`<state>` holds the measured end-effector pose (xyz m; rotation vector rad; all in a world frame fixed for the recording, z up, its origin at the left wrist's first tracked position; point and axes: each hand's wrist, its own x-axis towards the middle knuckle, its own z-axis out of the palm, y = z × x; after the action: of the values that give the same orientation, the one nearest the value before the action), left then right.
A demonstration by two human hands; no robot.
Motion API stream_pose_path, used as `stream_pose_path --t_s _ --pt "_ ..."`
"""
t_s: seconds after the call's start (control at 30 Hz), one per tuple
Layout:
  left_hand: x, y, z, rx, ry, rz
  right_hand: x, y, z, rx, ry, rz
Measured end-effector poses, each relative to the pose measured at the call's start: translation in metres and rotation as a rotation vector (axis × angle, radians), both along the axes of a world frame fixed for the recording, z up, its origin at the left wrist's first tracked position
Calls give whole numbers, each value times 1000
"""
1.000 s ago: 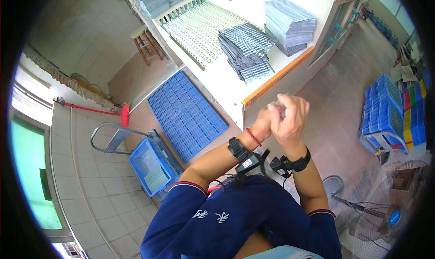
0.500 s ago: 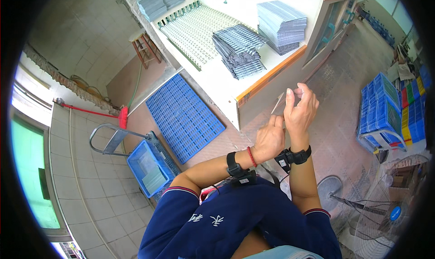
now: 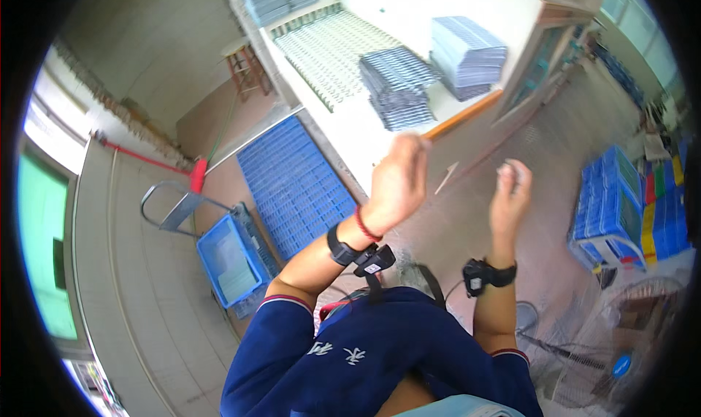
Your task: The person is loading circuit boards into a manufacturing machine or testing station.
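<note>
My left hand is raised in front of the white workbench's front corner, smeared by motion. Its fingers are bent together, and their tips are hard to make out. Just beyond it on the bench lies an uneven pile of dark grey ribbed sheets. My right hand hangs apart to the right, in front of the bench. Its fingers are curled loosely, with a gap by the thumb and nothing visible in them. Black straps with small devices circle both wrists, and a red bracelet is on the left one.
On the white bench stand a neat sheet stack and a pale pegged rack. A blue slatted pallet lies left, beside a trolley with a blue crate. Blue crates and a fan are right.
My hands were close together and have moved apart: the left one up and leftward toward the bench, the right one slightly down and to the right. The view has shifted a little.
</note>
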<state>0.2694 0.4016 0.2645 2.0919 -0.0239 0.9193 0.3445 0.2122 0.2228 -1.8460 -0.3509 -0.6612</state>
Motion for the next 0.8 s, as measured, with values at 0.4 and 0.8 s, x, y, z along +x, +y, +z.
stream_pose_path --t_s 0.4,0.8 --pt "-127 102 122 -248 -1114 498 18 -62 -39 -136 248 53" --pt "-113 105 134 -334 -1195 321 28 -108 -59 -126 261 30"
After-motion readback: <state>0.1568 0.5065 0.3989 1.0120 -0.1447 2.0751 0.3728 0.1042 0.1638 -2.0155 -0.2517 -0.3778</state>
